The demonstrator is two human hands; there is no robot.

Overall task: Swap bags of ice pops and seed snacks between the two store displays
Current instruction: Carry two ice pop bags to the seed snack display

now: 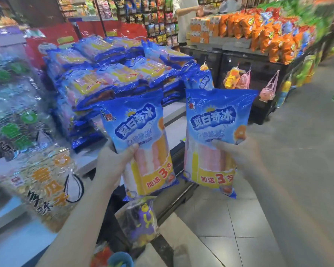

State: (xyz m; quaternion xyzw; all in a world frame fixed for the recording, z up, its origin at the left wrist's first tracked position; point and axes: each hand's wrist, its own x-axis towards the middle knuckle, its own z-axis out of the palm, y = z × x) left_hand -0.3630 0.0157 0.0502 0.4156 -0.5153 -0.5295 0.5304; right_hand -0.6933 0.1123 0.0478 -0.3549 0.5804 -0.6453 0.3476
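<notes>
My left hand [114, 162] grips a blue bag of ice pops [141, 139] by its left edge, held upright above the display's front edge. My right hand [239, 151] holds a second blue ice pop bag [216, 135] upright over the floor. Behind them rises a tall heap of the same blue ice pop bags [112, 74] on the white display [174, 114]. Seed snack bags lie at the left: a yellow-orange one [46, 182] near me and green ones [17, 122] above it.
A dark display [245, 60] at the right carries orange snack bags [268, 31], with toys hanging on its front. A person in a white shirt [183, 18] stands at the back. A purple toy bag [139, 222] hangs below the left ice pop bag. Tiled floor [239, 218] lies at the right.
</notes>
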